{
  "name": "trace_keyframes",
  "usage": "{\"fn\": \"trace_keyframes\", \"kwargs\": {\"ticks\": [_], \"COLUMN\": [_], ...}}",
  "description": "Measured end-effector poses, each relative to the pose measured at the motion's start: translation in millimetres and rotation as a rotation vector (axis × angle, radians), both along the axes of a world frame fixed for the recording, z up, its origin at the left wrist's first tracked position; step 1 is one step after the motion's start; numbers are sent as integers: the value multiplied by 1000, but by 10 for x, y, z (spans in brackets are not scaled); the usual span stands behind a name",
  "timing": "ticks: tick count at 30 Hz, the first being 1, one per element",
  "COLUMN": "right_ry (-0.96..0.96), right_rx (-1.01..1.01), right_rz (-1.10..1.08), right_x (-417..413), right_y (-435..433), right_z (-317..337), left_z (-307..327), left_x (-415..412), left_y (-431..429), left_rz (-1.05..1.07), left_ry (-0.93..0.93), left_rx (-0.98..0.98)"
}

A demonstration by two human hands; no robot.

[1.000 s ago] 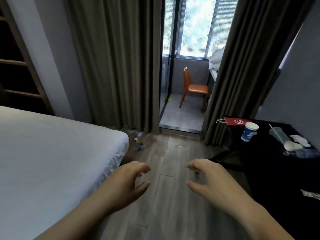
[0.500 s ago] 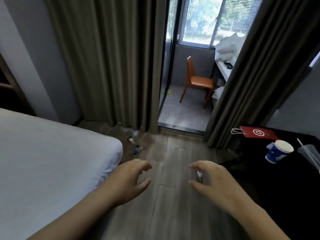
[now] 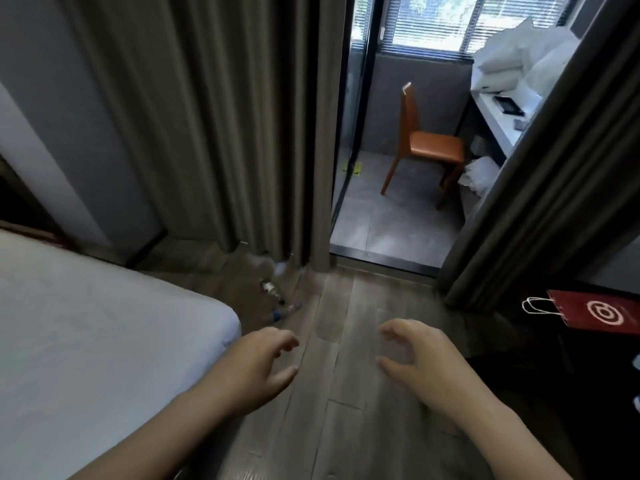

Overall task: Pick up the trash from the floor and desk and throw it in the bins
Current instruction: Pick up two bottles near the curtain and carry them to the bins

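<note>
free: wooden floor (image 3: 349,348) strip, centre frame, up to doorway (image 3: 391,223) | lower left: bed (image 3: 104,348) edge closes it | lower right: dark tabletop (image 3: 602,403), red paper bag (image 3: 601,311) on it | centre left: 2 bottles (image 3: 268,288) by curtain (image 3: 214,140) foot | doorway: orange chair (image 3: 427,148)

Both hands hang over the wooden floor (image 3: 346,427), apart from each other. The left hand (image 3: 256,368) and right hand (image 3: 426,362) have loosely curled fingers and hold nothing. At the corner of the white bed (image 3: 104,341), near the foot of the curtain (image 3: 225,133), a small dark bottle (image 3: 272,291) and a clear blue-capped bottle (image 3: 287,310) lie on the floor, with what may be crumpled clear plastic (image 3: 273,266) just beyond them. A red paper bag (image 3: 602,311) lies at the far edge of the black surface (image 3: 588,393). An orange chair (image 3: 427,147) stands past the doorway.
</note>
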State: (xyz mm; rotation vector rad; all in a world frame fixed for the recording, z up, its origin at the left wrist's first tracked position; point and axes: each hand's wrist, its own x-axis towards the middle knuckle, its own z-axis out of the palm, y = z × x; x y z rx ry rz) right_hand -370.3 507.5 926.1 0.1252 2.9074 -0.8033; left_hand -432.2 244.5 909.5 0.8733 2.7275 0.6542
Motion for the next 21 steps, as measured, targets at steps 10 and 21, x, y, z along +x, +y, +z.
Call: {"fn": "trace_keyframes", "kwargs": {"ticks": [10, 21], "right_ry": [-84, -207], "right_rx": [39, 41], "right_rz": [67, 71], "right_x": [-1733, -3589], "right_y": [365, 192], "right_z": [-287, -805], "left_z": [-287, -993], "left_x": [-1603, -3651], "left_y": [303, 285], "left_rz": [117, 130], "left_ry": [-125, -278], "left_rx": [-72, -139]}}
